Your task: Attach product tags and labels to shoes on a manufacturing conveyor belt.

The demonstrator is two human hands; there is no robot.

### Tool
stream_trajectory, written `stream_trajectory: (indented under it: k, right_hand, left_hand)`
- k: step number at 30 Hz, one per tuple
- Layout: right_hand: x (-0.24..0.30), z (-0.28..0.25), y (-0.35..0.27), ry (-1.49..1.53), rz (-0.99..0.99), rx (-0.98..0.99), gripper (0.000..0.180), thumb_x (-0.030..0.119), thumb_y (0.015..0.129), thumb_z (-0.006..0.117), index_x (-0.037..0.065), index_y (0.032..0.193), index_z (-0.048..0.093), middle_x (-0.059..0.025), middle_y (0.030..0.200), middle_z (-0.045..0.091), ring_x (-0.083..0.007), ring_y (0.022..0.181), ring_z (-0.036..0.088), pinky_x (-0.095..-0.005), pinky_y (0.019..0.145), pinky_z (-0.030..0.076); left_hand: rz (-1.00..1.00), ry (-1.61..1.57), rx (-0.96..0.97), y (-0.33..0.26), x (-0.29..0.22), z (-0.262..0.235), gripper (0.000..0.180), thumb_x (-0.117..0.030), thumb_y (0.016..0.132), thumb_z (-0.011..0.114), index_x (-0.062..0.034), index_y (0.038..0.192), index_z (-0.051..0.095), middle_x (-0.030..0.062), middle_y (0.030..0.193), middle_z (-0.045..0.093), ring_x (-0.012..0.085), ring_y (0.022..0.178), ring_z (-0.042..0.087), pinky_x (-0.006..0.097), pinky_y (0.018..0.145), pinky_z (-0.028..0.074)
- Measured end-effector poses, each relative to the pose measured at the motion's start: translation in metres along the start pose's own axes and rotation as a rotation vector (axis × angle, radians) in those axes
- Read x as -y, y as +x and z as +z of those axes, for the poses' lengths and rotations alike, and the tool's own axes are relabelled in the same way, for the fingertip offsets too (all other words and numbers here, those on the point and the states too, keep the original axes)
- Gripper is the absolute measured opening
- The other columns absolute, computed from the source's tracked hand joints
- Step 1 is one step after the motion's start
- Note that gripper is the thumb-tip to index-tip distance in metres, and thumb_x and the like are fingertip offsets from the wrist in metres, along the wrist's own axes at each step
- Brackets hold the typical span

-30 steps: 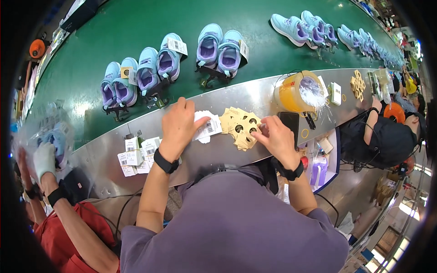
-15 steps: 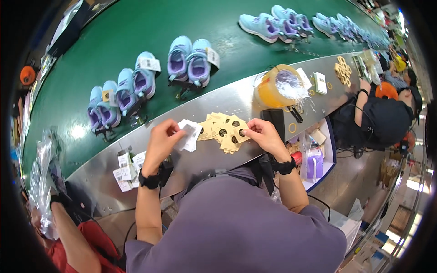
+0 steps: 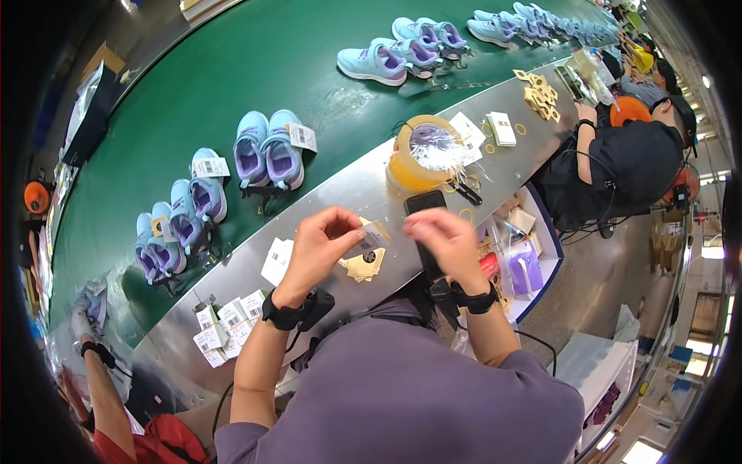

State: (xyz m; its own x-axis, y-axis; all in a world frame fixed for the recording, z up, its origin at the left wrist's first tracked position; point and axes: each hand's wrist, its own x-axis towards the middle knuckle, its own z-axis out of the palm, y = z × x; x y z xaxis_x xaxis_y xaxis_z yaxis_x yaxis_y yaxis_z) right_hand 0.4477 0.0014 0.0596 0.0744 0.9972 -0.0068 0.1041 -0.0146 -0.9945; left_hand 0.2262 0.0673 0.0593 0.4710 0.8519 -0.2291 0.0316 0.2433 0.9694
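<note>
Hands up over the steel surface [image 3: 348,189], and the left hand [image 3: 321,247] is pinching a small white paper tag [image 3: 373,234] between thumb and fingertips, holding it just above a little stack of tan cardboard die-cut pieces [image 3: 363,265] lying flat on the metal. Right hand [image 3: 442,238] is blurred, fingers curled close beside the tag; whether it grips anything, I cannot tell. Both wrists carry black bands. Crowding in behind the hands: a black phone-like slab [image 3: 424,203] lies just past the right hand, and beyond it stands a fat yellow roll of tape [image 3: 413,158] with crinkled clear film in its core, glossy and round. White printed labels [image 3: 277,261] sit flat to the left of the left hand, and a looser cluster of more white labels [image 3: 224,325] lies nearer the surface's end. Past the metal edge runs a green conveyor belt [image 3: 232,69], matte and smooth, carrying light blue sneakers with purple insides: three pairs [image 3: 209,201] close by on the left, each tagged with a white card, then two more pairs [image 3: 398,54] farther along, with others trailing off toward the rim. Farther right on the surface, another heap of tan cutouts [image 3: 541,93] sits by a seated person in black [image 3: 630,162]. At lower left, another worker's gloved hand [image 3: 83,321] shows.
</note>
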Motion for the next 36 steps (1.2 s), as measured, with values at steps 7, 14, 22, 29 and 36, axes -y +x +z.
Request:
stream_trajectory:
  k: [7,14,22,29,36]
  right_hand:
    - [-0.021,-0.063,0.021,-0.317,-0.145,-0.762,0.025,0.01,0.078,0.072,0.004,0.098,0.059,-0.0015,0.083,0.058,-0.0097,0.074,0.055,-0.0214,0.062,0.045]
    - [-0.004,-0.063,-0.016,-0.376,-0.046,-0.609,0.008,0.008,0.083,0.065,0.0,0.083,0.066,-0.0066,0.074,0.067,-0.0097,0.064,0.061,-0.0253,0.059,0.049]
    - [0.005,-0.062,-0.01,-0.073,-0.067,-0.505,0.006,0.003,0.086,0.061,-0.001,0.09,0.058,-0.0073,0.074,0.065,-0.0105,0.064,0.062,-0.023,0.059,0.049]
    - [0.031,-0.077,-0.011,0.029,-0.127,-0.509,0.005,0.001,0.085,0.056,0.001,0.09,0.057,-0.0056,0.068,0.06,-0.0098,0.059,0.057,-0.0209,0.055,0.046]
    - [0.077,-0.076,-0.042,0.516,-0.282,-0.377,0.013,0.002,0.084,0.052,-0.001,0.095,0.058,-0.0149,0.087,0.066,-0.0212,0.076,0.064,-0.03,0.061,0.052]
  left_hand:
    - [0.277,0.166,-0.014,0.037,-0.027,0.035,0.012,0.003,0.08,0.063,0.0028,0.092,0.065,0.004,0.084,0.063,0.0105,0.079,0.06,0.023,0.072,0.049]
    - [0.682,0.412,0.143,0.047,-0.038,0.086,0.011,0.003,0.077,0.065,-0.0029,0.086,0.06,0.0086,0.109,0.06,0.0254,0.095,0.06,0.032,0.076,0.051]
    - [0.611,0.349,0.242,0.079,-0.038,0.108,0.007,-0.001,0.08,0.06,-0.0002,0.087,0.059,0.0133,0.123,0.056,0.0185,0.089,0.061,0.028,0.071,0.05]
    - [0.443,0.318,0.295,0.087,-0.045,0.097,0.008,-0.003,0.079,0.058,0.0005,0.086,0.058,0.013,0.122,0.06,0.0067,0.066,0.052,0.025,0.06,0.046]
    - [0.379,0.309,0.28,0.073,-0.039,0.109,0.006,-0.003,0.078,0.058,-0.0007,0.084,0.059,0.0121,0.117,0.062,0.0069,0.066,0.054,0.025,0.059,0.045]
